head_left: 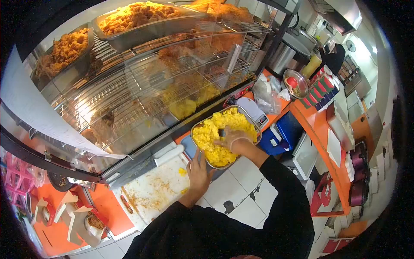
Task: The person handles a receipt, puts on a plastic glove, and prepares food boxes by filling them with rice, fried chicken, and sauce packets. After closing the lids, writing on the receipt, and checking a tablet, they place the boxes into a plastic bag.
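A metal tray (257,139) full of yellow food (213,149) sits in front of the glass display case. My right hand (233,139) reaches into the yellow food near the tray's middle, fingers bent downward; what it holds, if anything, is hidden. Beside the tray's near left edge is my left hand (199,173), its fingers apart and the fingertips at the rim. Below it lies a white cutting board (151,190) with brown crumbs and a few yellow bits.
Trays of fried food (138,19) stand in the display case (142,82). Open boxes (82,220) are at lower left. To the right are a scale (254,113), a blue container (286,134) and an orange counter (319,138). Another person (333,58) stands at the back right.
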Demonstrator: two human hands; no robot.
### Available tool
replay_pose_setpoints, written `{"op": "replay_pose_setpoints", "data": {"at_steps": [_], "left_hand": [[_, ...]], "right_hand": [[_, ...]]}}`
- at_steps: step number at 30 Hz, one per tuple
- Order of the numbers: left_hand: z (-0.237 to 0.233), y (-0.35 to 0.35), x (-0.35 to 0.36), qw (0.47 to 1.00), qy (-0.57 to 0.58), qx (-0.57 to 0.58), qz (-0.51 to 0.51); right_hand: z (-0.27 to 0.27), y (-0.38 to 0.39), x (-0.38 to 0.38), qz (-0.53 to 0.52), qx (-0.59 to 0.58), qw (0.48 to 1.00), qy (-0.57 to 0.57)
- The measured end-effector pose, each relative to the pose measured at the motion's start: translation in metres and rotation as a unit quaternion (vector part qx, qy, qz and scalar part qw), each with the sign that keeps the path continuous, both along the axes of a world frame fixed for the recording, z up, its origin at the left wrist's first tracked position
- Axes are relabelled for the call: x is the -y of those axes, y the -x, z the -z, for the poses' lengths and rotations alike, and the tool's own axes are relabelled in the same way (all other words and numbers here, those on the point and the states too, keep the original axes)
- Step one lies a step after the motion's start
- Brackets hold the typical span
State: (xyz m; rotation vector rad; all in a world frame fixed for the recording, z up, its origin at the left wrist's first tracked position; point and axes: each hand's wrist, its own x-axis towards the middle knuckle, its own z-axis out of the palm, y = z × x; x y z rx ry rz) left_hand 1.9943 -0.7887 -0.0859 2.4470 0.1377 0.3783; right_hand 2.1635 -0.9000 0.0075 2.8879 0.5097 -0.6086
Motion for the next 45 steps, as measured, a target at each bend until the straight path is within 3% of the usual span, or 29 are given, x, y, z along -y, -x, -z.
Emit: {"op": "replay_pose_setpoints", "data": {"at_steps": [3, 5, 7, 9, 11, 12, 13, 14, 15, 17, 19, 21, 22, 25, 27, 28, 30, 32, 33, 35, 36, 37, 40, 43, 44, 45], "left_hand": [[0.004, -0.001, 0.003, 1.0, 0.001, 0.004, -0.006], [0.003, -0.001, 0.002, 1.0, 0.004, -0.005, -0.009], [-0.001, 0.0, 0.0, 1.0, 0.008, -0.004, -0.004], [-0.004, 0.0, -0.002, 1.0, 0.01, -0.001, 0.0], [-0.004, 0.001, -0.004, 1.0, 0.012, 0.0, 0.002], [-0.005, 0.002, -0.004, 1.0, 0.019, 0.009, 0.008], [-0.006, 0.002, -0.006, 0.999, 0.027, 0.017, 0.013], [-0.007, 0.004, -0.009, 0.999, 0.033, 0.025, 0.017], [-0.007, 0.006, -0.011, 0.998, 0.043, 0.032, 0.028], [-0.009, 0.014, -0.022, 0.997, 0.056, 0.045, 0.041], [-0.028, 0.034, -0.04, 0.99, 0.089, 0.103, 0.032], [-0.04, 0.063, -0.069, 0.981, 0.106, 0.164, 0.012], [-0.058, 0.086, -0.083, 0.974, 0.112, 0.192, -0.032], [-0.056, 0.165, -0.135, 0.941, 0.08, 0.255, -0.208], [-0.052, 0.224, -0.166, 0.87, 0.069, 0.302, -0.384], [-0.05, 0.262, -0.185, 0.849, -0.033, 0.271, -0.452], [-0.037, 0.322, -0.214, 0.752, 0.001, 0.308, -0.583], [-0.021, 0.378, -0.234, 0.69, -0.083, 0.244, -0.676], [-0.011, 0.399, -0.242, 0.701, -0.036, 0.231, -0.673], [0.011, 0.431, -0.254, 0.723, 0.06, 0.204, -0.657], [0.016, 0.438, -0.256, 0.716, 0.198, 0.222, -0.632], [0.015, 0.441, -0.256, 0.72, 0.198, 0.235, -0.622], [0.016, 0.441, -0.257, 0.731, 0.19, 0.262, -0.601], [0.012, 0.442, -0.256, 0.723, 0.232, 0.252, -0.6], [0.009, 0.44, -0.255, 0.716, 0.164, 0.253, -0.63], [0.004, 0.436, -0.254, 0.708, 0.094, 0.255, -0.652]], "right_hand": [[0.004, 0.0, -0.001, -0.02, -0.032, 0.999, -0.016], [0.021, -0.01, 0.018, -0.231, -0.008, 0.973, 0.019], [0.027, -0.023, 0.029, -0.251, -0.037, 0.967, -0.001], [0.022, -0.043, 0.027, -0.079, -0.122, 0.986, -0.077], [0.018, -0.054, 0.04, -0.32, -0.072, 0.945, 0.017], [0.045, -0.062, 0.06, -0.287, -0.023, 0.953, -0.098], [0.052, -0.066, 0.071, -0.196, -0.082, 0.952, -0.221], [0.053, -0.066, 0.078, -0.107, -0.135, 0.922, -0.347], [0.053, -0.068, 0.083, 0.043, -0.289, 0.841, -0.456], [0.039, -0.049, 0.062, 0.227, -0.384, 0.724, -0.527], [-0.001, -0.004, 0.027, 0.284, -0.3, 0.755, -0.509], [-0.037, 0.027, -0.004, 0.283, -0.381, 0.744, -0.47], [-0.044, 0.041, -0.022, 0.273, -0.445, 0.726, -0.448], [-0.051, 0.107, -0.097, 0.183, -0.552, 0.713, -0.393], [-0.04, 0.162, -0.153, 0.107, -0.633, 0.681, -0.353], [-0.032, 0.191, -0.179, 0.072, -0.687, 0.648, -0.321], [-0.034, 0.261, -0.238, -0.003, -0.721, 0.629, -0.291], [-0.007, 0.315, -0.297, -0.099, -0.752, 0.603, -0.247], [0.006, 0.342, -0.322, -0.144, -0.725, 0.595, -0.316], [0.014, 0.393, -0.363, -0.317, -0.535, 0.694, -0.363], [0.014, 0.416, -0.38, -0.429, -0.348, 0.769, -0.322], [0.015, 0.433, -0.39, -0.518, -0.142, 0.801, -0.262], [0.029, 0.456, -0.397, -0.57, -0.147, 0.758, -0.281], [0.024, 0.455, -0.398, -0.479, -0.253, 0.772, -0.334], [-0.014, 0.46, -0.391, -0.423, -0.228, 0.83, -0.285], [0.009, 0.443, -0.394, -0.425, -0.31, 0.797, -0.296]]}}
